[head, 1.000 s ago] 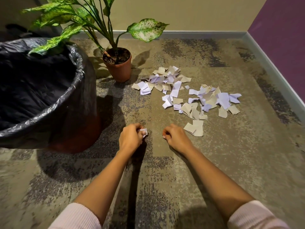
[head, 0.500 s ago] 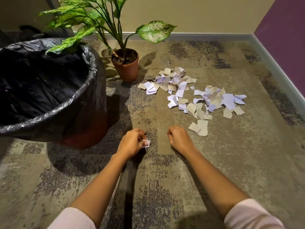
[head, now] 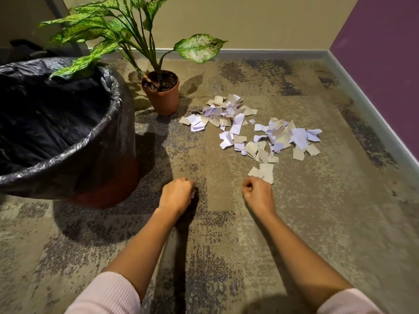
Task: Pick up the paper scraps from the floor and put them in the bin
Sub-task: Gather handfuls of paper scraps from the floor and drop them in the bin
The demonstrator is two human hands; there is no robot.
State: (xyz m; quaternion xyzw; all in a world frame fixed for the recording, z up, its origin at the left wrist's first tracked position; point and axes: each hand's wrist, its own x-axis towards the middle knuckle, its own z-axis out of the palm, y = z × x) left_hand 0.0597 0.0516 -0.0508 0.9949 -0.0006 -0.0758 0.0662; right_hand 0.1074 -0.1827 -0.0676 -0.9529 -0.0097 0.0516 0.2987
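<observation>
A heap of white and beige paper scraps (head: 240,130) lies on the carpet ahead of me. The bin (head: 114,103), lined with a black plastic bag, stands at the left. My left hand (head: 176,193) hovers low over the floor beside the bin's base, fingers curled round a small white paper scrap (head: 193,194) that peeks out at its right side. My right hand (head: 257,193) is curled too, with a thin pale sliver pinched at its fingertips. It sits just below two beige scraps (head: 263,172) at the near edge of the heap.
A potted plant (head: 162,96) in a terracotta pot stands between the bin and the scraps, its leaves reaching over the bin's rim. A purple wall with a skirting board (head: 371,105) runs along the right, and a beige wall closes the back.
Both hands have stayed curled and drawn slightly back from the heap. My view has turned left, so the bin and plant sit further right. Less of the left hand's scrap shows.
</observation>
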